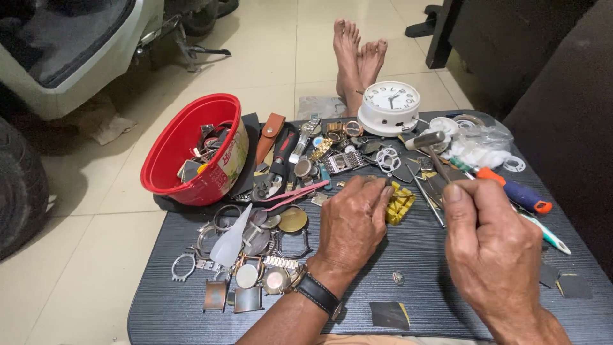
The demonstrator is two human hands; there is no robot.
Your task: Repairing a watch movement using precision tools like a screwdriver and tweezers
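Head view: at the near edge of a dark worktop (447, 300), the left hand (351, 220) presses fingers down, pinning a small part hidden beneath them, while the right hand (488, 236) grips a small hammer (426, 140) upright, ready over it. Left, loose watch cases (255, 255) lie within reach; farther back stand a red tub (191, 150) and white clock (389, 105).

You are working over a low dark table (447, 255) on a tiled floor (83, 255). On the table lie a red tub (167, 144), a white clock (389, 105), a yellow holder (399, 204) — watch cases (246, 239), bands, screwdrivers (518, 193), a plastic bag (480, 145).
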